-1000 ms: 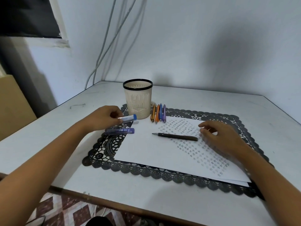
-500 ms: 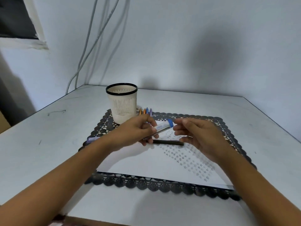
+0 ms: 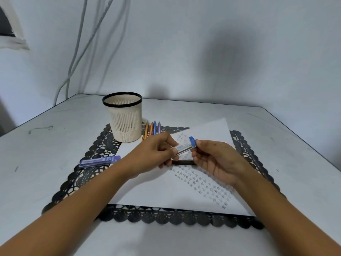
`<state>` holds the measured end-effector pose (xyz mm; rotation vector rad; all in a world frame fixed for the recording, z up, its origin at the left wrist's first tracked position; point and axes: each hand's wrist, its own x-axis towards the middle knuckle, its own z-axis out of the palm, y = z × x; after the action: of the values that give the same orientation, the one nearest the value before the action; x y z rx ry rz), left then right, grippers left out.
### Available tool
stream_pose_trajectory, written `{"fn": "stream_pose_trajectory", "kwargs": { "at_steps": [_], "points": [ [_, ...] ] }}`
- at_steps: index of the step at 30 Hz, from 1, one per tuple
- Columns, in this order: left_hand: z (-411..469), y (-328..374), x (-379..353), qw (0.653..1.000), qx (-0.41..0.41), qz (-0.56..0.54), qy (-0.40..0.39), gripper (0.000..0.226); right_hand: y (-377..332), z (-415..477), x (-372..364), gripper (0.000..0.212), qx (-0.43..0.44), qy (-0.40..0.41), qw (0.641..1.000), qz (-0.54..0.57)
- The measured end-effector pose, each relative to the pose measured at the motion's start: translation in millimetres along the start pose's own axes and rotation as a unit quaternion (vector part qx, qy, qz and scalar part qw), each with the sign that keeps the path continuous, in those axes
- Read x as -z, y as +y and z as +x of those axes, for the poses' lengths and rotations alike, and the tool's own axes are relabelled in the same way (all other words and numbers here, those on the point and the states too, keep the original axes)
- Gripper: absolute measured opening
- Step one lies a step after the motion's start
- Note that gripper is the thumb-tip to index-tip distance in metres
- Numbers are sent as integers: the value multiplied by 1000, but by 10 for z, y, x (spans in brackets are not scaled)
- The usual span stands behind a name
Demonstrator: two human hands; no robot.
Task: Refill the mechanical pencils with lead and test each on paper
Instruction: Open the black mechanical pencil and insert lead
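Note:
My left hand grips a clear lead case with a blue cap, held above the paper. My right hand pinches the case at its blue-capped end. Under both hands a dark mechanical pencil lies on the white paper, which carries rows of small pencilled stars. Several coloured mechanical pencils lie side by side behind the paper, next to the cup. A second, purple lead case lies on the mat at the left.
A cream mesh pencil cup with a black rim stands at the back left of the black lace placemat. The mat lies on a white table set in a wall corner. Cables hang down the wall.
My left hand lifted the blue-capped lead case from the left of the mat to the centre. My right hand rose from the paper and took hold of its capped end.

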<state>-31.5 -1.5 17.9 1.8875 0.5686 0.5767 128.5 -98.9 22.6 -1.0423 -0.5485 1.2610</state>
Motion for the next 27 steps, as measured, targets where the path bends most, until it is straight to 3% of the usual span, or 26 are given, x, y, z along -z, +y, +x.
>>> {"fn": "stream_pose_trajectory", "kwargs": {
  "at_steps": [13,27],
  "points": [
    [-27,-50,106,999,15,-29,43,10,36,-40,-54,11,34,30,990,-130],
    [-27,-74,98,997,27,-27,66,15,83,-36,-57,10,2,37,992,-124]
  ]
}}
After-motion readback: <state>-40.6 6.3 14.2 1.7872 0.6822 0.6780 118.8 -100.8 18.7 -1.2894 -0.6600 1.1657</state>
